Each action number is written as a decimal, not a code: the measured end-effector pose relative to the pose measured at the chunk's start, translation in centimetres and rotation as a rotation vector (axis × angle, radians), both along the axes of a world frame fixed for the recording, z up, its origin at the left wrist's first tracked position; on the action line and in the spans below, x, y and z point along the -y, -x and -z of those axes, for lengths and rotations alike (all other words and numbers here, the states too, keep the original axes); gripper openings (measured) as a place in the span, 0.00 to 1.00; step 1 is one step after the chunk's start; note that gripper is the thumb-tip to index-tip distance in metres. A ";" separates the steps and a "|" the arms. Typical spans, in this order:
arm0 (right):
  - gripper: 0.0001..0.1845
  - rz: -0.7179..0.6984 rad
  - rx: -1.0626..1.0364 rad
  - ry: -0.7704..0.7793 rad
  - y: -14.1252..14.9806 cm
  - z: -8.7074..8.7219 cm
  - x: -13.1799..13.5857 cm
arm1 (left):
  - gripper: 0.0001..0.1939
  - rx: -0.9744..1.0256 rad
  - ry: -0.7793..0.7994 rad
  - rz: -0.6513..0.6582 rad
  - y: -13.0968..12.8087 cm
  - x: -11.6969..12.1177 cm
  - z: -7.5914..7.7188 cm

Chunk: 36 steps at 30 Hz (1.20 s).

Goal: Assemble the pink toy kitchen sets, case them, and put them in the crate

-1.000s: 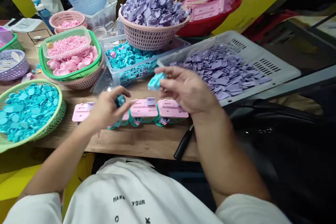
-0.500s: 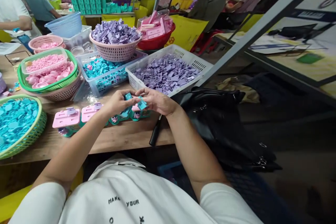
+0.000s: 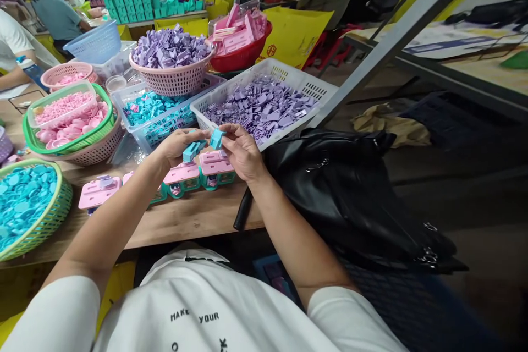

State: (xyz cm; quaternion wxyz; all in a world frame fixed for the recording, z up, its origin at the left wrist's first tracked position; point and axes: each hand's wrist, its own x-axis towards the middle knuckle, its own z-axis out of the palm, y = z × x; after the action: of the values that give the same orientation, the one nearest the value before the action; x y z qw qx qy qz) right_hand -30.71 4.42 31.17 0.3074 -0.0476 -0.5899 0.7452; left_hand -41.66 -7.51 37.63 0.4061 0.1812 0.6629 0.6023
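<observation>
My left hand (image 3: 178, 147) is closed on blue plastic pieces (image 3: 193, 150), which poke out past the fingers. Between the fingertips of my right hand (image 3: 243, 155) is another small blue plastic piece (image 3: 216, 138). The two hands are close together, just above a row of small toy boxes with pink lids (image 3: 215, 163) and green bases. Some lids carry a purple part (image 3: 106, 182). My left forearm covers part of the row. A black handle (image 3: 243, 210) lies on the table below my right hand.
Beyond the hands stand a white crate (image 3: 325, 91) of purple pieces, a clear bin (image 3: 144, 135) of blue pieces and a pink basket (image 3: 173, 80). A green basket (image 3: 45, 225) of blue discs is at left. A black bag (image 3: 330, 192) lies at right. Other people sit further back.
My view has swung to the right. My hands have come together from apart, then lifted slightly off the boxes, still holding the blue pieces.
</observation>
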 end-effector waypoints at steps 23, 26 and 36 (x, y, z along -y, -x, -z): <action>0.13 -0.064 0.672 -1.462 1.7 -2.5 -4.0 | 0.07 -1.152 0.606 0.519 3.3 -4.2 1.3; 0.12 -0.128 0.718 -1.536 2.2 -3.4 -4.2 | 0.10 -1.197 0.646 0.538 3.3 -4.6 1.3; 0.12 -0.209 0.779 -1.694 2.8 -4.7 -4.9 | 0.07 -1.199 0.593 0.505 3.2 -4.9 1.3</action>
State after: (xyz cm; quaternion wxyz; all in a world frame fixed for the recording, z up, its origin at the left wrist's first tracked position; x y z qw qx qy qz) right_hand -33.55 9.33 35.82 -0.0479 -0.0008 -0.9986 0.0227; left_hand -44.87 -2.64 36.33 0.1310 0.5111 0.8456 0.0811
